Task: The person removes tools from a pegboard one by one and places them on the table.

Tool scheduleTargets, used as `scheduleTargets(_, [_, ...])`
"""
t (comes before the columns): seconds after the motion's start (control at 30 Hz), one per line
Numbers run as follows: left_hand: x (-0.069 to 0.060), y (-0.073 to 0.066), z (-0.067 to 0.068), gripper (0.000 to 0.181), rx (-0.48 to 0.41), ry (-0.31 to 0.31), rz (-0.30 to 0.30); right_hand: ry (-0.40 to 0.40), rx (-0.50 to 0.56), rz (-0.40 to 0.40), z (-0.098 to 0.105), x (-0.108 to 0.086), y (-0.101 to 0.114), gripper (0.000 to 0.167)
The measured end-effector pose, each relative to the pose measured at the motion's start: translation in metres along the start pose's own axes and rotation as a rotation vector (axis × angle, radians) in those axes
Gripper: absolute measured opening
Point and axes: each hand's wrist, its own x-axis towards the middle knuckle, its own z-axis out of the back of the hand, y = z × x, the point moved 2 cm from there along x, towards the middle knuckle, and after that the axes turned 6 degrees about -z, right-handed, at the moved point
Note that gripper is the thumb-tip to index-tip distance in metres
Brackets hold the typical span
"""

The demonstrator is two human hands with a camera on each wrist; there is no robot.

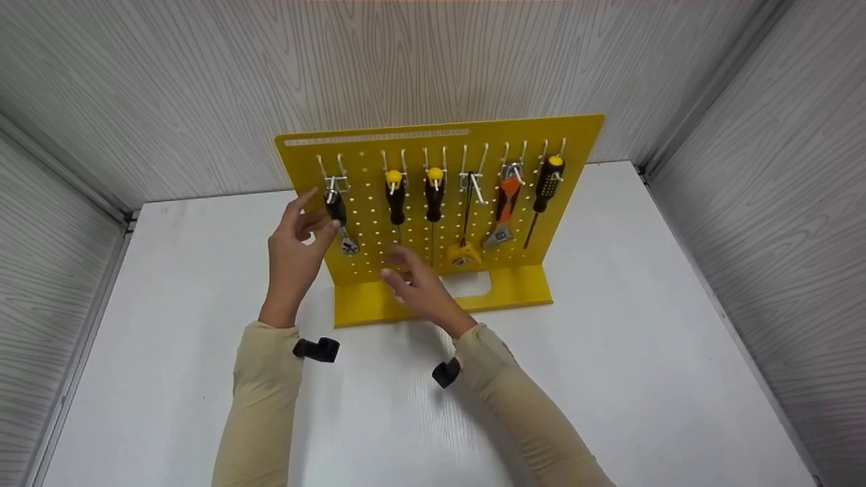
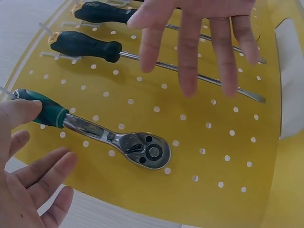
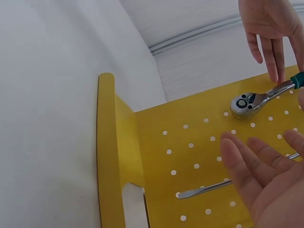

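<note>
A ratchet wrench (image 1: 348, 243) with a dark green handle hangs from the leftmost hook of the yellow pegboard (image 1: 365, 260). Beside it is my left hand (image 1: 294, 253), its thumb at the handle and the other fingers spread; in the left wrist view the thumb (image 2: 23, 111) overlaps the handle's upper end, and contact is unclear. My right hand (image 1: 423, 291) is in front of the lower board, fingers extended and holding nothing. In the right wrist view, that hand (image 3: 275, 190) lies over a screwdriver shaft (image 3: 209, 188), below the ratchet head (image 3: 244, 105).
Two screwdrivers (image 1: 396, 203) (image 1: 434, 203) hang mid-board. To their right hang a yellow tape measure (image 1: 464, 255), an orange and black adjustable wrench (image 1: 506, 203) and another screwdriver (image 1: 544, 186). The board's foot (image 1: 365, 310) stands on the white table (image 1: 636, 352), between wood-grain walls.
</note>
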Motion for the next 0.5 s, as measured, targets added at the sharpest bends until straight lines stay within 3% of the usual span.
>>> scheduleTargets(0.23, [0.005,-0.005,-0.003,0.056,0.003,0.014,0.036,0.076,-0.008,-0.047,-0.008,0.006,0.011,0.058])
scheduleTargets(0.5, [0.006,-0.011,-0.007,0.046,-0.032,0.007,-0.016,0.085,0.067,-0.084,-0.01,0.011,0.017,0.058])
